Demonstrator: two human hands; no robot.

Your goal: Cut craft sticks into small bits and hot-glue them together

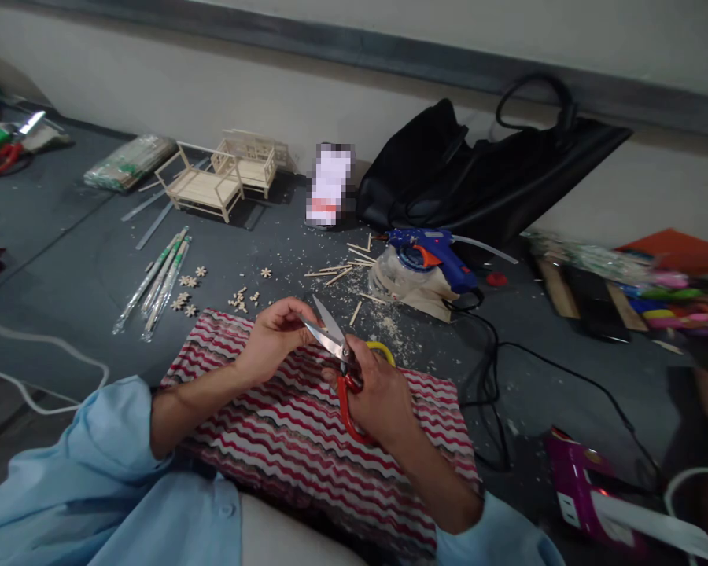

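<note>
Two miniature wooden furniture frames (204, 189) stood far left. The left hand (276, 334) held its fingertips together beside the blades of one pair of scissors (332, 343), above one striped cloth (271, 444); any pinched piece could not be discerned. The right hand (381, 391) gripped the handles, two blades parted. One glue gun (440, 251) was positioned farther right.

A dark grey surface (64, 255), crossed by a seam at the left, carries a miniature stick-built bench (204, 189) with a second, similar piece (253, 170) behind it. Beside them lie flat grey strips (155, 228) and a plastic-wrapped bundle of sticks (130, 163). Nearer are sleeved sticks (158, 279), flower-shaped wooden pieces (200, 271), small wooden bits (241, 297), loose thin sticks (338, 277) and pale shavings (392, 324). A black handbag (442, 181) rests against the wall; a black cord (496, 358) loops at the right.
</note>
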